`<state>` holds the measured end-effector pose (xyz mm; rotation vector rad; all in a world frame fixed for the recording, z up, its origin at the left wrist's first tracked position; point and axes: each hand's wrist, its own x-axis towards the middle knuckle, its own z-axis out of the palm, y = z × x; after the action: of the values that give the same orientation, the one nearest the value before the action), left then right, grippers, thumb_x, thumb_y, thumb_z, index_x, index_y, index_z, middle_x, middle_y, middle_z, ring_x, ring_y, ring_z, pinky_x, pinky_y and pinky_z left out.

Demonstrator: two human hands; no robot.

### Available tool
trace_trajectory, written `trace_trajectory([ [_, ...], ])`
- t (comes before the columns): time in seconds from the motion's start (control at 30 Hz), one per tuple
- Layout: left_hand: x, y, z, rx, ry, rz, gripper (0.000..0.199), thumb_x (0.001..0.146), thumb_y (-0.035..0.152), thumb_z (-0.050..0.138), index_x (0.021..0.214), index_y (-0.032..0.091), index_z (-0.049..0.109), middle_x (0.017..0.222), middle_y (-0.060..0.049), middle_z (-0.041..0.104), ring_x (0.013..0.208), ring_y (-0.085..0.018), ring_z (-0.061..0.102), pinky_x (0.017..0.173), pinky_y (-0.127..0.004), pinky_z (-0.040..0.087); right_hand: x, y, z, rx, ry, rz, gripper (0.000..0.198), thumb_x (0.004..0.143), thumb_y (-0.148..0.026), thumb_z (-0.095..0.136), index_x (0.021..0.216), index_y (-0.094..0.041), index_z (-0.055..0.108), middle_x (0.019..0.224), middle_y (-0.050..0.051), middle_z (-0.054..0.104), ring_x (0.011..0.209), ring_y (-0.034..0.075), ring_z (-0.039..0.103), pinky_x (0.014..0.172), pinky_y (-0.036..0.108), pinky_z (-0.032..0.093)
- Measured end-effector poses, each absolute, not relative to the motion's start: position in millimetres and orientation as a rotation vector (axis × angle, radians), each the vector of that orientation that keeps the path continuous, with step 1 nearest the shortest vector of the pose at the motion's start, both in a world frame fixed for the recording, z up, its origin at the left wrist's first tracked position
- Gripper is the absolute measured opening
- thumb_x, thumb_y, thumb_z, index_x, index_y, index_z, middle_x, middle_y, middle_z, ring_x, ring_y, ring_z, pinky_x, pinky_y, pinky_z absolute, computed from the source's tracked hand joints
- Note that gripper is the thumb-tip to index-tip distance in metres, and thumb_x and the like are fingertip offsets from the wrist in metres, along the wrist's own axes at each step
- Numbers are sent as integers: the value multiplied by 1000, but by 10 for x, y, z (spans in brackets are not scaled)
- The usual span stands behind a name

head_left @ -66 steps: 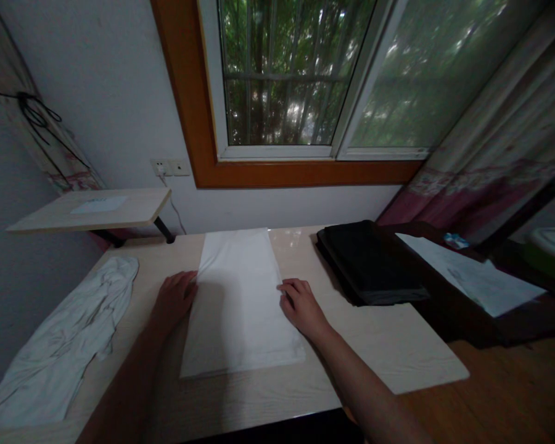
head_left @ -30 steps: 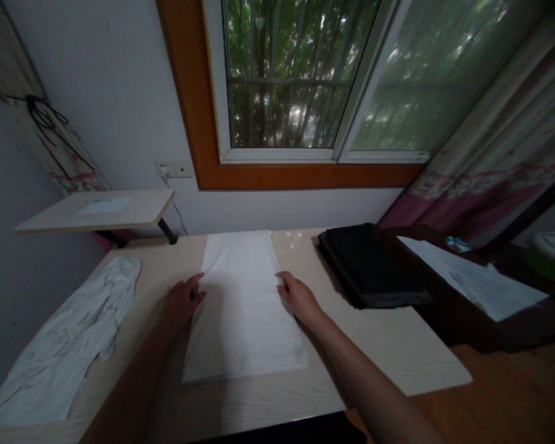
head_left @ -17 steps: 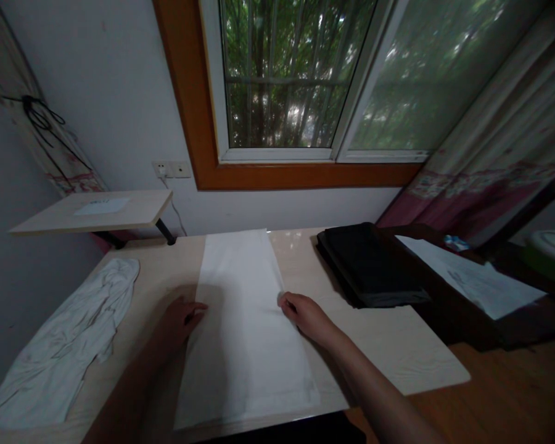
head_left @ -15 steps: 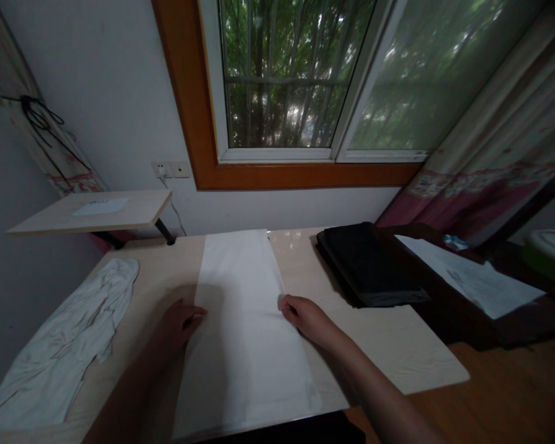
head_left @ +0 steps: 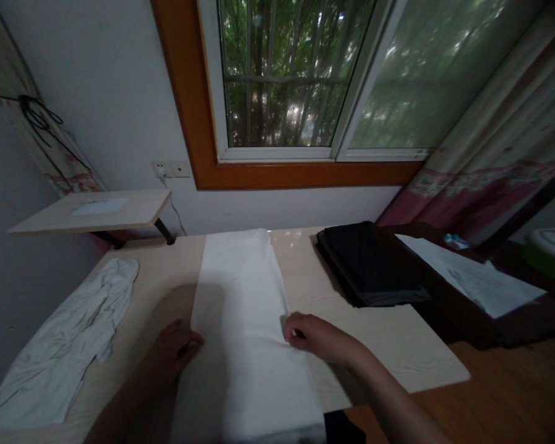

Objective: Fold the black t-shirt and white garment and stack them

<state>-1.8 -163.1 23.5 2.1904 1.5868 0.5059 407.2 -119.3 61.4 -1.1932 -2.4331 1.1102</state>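
A long white folded cloth (head_left: 254, 296) lies flat across the middle of the table, from the far edge toward me. At its left edge is my left hand (head_left: 173, 351), with fingers curled and the tips pinched at the fabric. My right hand (head_left: 312, 336) pinches the right edge at about the same height, and small creases run inward from those fingertips. The cloth's near end reaches the table's front edge, close to my body. A shadow covers the left part of the cloth.
A crumpled white garment (head_left: 69, 339) lies at the table's left. Black folded items (head_left: 370, 262) are stacked at the right, beside a dark surface bearing a white sheet (head_left: 472, 274). A small raised shelf (head_left: 143, 206) stands at the back left, below a wall socket (head_left: 171, 169).
Both hands have moved nearer to me along the cloth's edges. The near end of the cloth has come toward me, over the table's front edge.
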Motion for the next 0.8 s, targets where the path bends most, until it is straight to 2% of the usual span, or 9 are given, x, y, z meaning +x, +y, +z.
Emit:
trace_trajectory([
  [0.2,-25,-1689,346,2141,1553,388,23,91,39,57,96,31,77,91,-5,75,90,-25,69,90,-41,52,4126,-1177,618,-1187,-2466,1190,17,80,-7,65,84,-22,72,89,0,67,83,16,62,73,25,43],
  [0.3,-84,-1607,354,2107,1582,342,30,90,41,58,112,30,76,85,-4,72,80,-22,67,81,-36,51,4176,-1093,601,-1238,-2397,1232,16,84,-17,69,98,-23,72,82,-2,65,73,15,60,66,24,42],
  [0.43,-153,-1352,345,2020,1645,460,53,92,46,54,140,24,60,81,-1,69,72,-20,64,71,-33,50,4174,-862,560,-1290,-2249,1100,34,92,-31,66,125,-23,65,81,-2,64,72,15,60,68,26,45],
  [0.53,-162,-1075,294,1971,1682,607,59,92,45,53,144,19,54,86,-3,70,76,-21,65,72,-34,51,4089,-651,498,-1337,-2126,891,42,92,-30,66,133,-21,62,97,3,67,85,18,63,80,30,49],
  [0.63,-115,-810,239,1918,1772,719,62,89,44,55,144,16,52,85,-3,69,77,-21,66,76,-35,51,3955,-480,447,-1387,-2060,743,44,92,-26,64,135,-21,61,114,8,67,100,20,64,93,32,49],
  [0.8,54,-557,269,1804,1905,636,65,90,43,59,149,20,45,84,0,68,78,-19,66,75,-31,48,3712,-306,435,-1589,-2059,610,48,94,-26,62,141,-20,56,117,11,70,105,22,66,96,31,47],
])
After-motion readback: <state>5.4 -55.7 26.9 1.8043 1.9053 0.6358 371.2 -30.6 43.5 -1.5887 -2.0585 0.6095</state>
